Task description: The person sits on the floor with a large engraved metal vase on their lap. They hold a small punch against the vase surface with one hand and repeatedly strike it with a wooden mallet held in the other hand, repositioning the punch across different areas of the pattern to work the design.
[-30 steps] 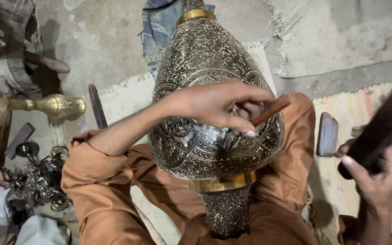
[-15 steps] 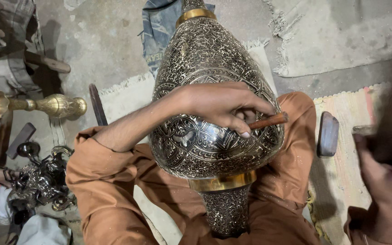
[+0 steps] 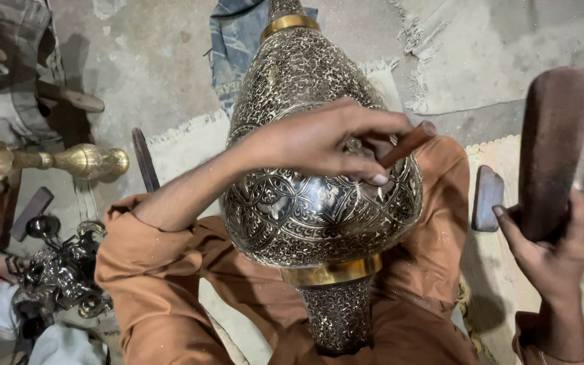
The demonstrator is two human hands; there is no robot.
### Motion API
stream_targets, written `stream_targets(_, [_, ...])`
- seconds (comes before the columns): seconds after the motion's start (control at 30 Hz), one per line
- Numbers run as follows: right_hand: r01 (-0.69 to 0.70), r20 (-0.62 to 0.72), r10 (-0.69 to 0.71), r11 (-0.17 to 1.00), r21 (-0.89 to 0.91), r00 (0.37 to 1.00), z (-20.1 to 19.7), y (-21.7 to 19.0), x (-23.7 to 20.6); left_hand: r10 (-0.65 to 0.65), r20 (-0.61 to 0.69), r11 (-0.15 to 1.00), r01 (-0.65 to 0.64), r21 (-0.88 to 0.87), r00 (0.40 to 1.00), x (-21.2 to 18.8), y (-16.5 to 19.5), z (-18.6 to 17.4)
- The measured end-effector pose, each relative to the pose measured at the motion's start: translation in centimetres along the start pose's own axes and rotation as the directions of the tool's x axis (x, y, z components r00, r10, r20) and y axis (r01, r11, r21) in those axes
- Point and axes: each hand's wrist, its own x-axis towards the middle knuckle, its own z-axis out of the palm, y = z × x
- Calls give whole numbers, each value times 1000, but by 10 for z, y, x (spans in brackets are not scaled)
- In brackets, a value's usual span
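Pinching chisel on engraved vase, left hand closed; right hand at 3 o'clock grips mallet; mis-strike risks fingers

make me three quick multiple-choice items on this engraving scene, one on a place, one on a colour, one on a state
1. Where does the engraved vase rest?
A. across the person's lap
B. on a shelf
C. in a basin

2. What colour are the bands around the vase?
A. red
B. gold
C. blue

3. How is the wooden mallet held?
A. lying on the floor
B. pressed against the vase
C. raised in the right hand, clear of the vase

Answers:
1. A: the vase lies between the orange-clad knees.
2. B: both rings shine gold against the dark engraved metal.
3. C: the mallet stands up off to the side, while the left hand holds the punch on the vase.
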Motion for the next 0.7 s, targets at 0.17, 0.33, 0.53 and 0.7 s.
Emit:
stream_targets(0.17, [-50,-35,53,996,78,998,1,7,-12,-247,147,967,254,-30,958,6,-2,6])
stream_targets(0.33, [-41,41,41,999,-19,998,3,8,-2,-390,240,921,378,95,889,8,-5,6])
stream_targets(0.53, [53,-6,-53,998,-21,999,3,-20,25,-299,242,953,278,119,923,9,-6,10])
stream_targets(0.7, [-265,-46,310,874,407,950,6,-32,40,-287,253,958,269,104,924,9,-5,5])
